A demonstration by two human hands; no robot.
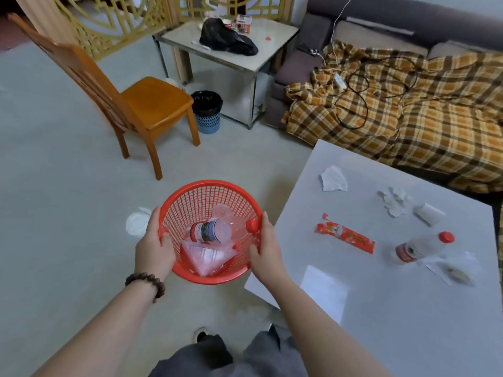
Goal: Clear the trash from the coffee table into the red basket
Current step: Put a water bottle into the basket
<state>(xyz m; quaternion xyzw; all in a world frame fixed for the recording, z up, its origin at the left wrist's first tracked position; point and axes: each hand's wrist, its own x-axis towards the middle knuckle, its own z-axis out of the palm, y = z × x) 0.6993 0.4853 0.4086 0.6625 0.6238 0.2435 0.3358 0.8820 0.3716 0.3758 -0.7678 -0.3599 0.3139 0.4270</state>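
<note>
Red plastic mesh forms the basket [196,202], and the person holds it by its rim above the floor, just left of the white worktop [394,308]. The left hand [153,247] grips the rim on the basket's left side, fingers curled over the edge and into the mesh; a dark bead bracelet [148,281] circles that wrist. The right hand [265,250] grips the rim on the basket's right side, thumb over the edge.

Inside the basket lie a clear bottle with a printed label [209,231], a red-capped bottle [250,225] against the right wall, and a clear plastic bag [205,257] at the bottom.

On the worktop, to the right of the basket, trash lies scattered. Nearest the basket is a red snack wrapper [344,236]. Beyond the wrapper lies a clear bottle with a red cap [423,247] on its side, and just beside that a crumpled clear film [454,268]. Further from the basket are a torn white tissue [333,179], a crumpled tissue [394,201] and a small white paper cup [430,213] on its side.

On the floor just left of the basket lies a white lid [134,224]. Behind the basket stands a wooden chair [152,104].
</note>
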